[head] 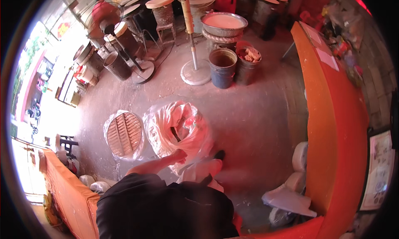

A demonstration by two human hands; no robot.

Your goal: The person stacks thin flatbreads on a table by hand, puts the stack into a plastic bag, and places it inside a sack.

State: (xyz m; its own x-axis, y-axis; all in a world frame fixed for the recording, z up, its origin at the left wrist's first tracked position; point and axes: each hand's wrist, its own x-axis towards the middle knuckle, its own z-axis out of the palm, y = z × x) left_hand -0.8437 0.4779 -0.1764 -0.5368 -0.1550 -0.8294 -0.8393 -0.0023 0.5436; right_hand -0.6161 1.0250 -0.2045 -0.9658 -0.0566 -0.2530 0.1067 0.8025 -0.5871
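Observation:
My left hand (179, 157) is at the near edge of a large bundle wrapped in pale plastic sheeting (162, 139) on the floor. Its fingers look curled against the plastic, but whether they grip it is not clear. Folds of the wrapping gather around a dark gap in the bundle's top. My right hand is out of view. To the left of the bundle lies a round slatted lid of wood or bamboo (124, 134), with clear plastic showing around its rim. A pale cloth or apron (199, 172) hangs before my body, close to a dark shoe (220, 154).
Ahead stand a pedestal fan (195, 72), a blue bucket (223, 69), a bucket holding rope-like material (247, 70) and a wide metal basin (224, 22). A second fan (141, 71) is at upper left, with a person in red (101, 10) behind. An orange-covered table (324, 114) runs along the right.

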